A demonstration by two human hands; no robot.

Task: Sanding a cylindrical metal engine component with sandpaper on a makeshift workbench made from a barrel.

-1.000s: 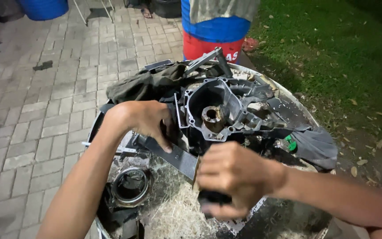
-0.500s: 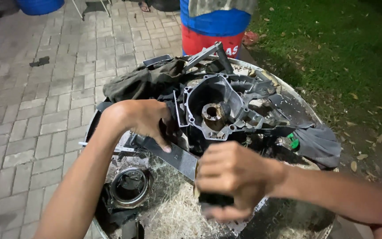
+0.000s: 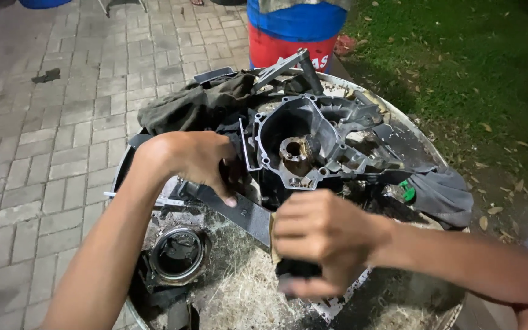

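A grey metal engine case (image 3: 313,146) lies open side up on a round drum top (image 3: 398,305), a little far of the drum's middle. Its hollow holds a rusty round bore near the centre, and a thin gasket edge stands out along its left rim.

The left hand (image 3: 194,162) rests at the case's left side, fingers curled down over the edge and over a flat dark metal bar (image 3: 239,211) that runs from under the hand toward the near right. The fingers press on the bar and case edge; whether they close around anything cannot be told.

The right hand (image 3: 322,241) is just near of the case, closed in a fist around a small dark object (image 3: 297,269) that pokes out below the fingers. What the object is cannot be told. The bar's near end disappears behind this fist.

On the near left of the drum top sits a round metal ring part (image 3: 178,253) with a dark middle. Pale fibrous scraps (image 3: 245,299) are strewn over the near part of the top.

A dark rag (image 3: 190,104) is bunched on the far left of the drum, touching the case. A grey cloth (image 3: 441,192) lies at the right rim, with a small green piece (image 3: 407,192) beside it. A grey metal lever (image 3: 288,64) sticks up at the far edge.

Beyond the drum stands a blue and red barrel (image 3: 294,30). Brick paving (image 3: 50,140) spreads to the left, grass (image 3: 459,61) with dry leaves to the right.
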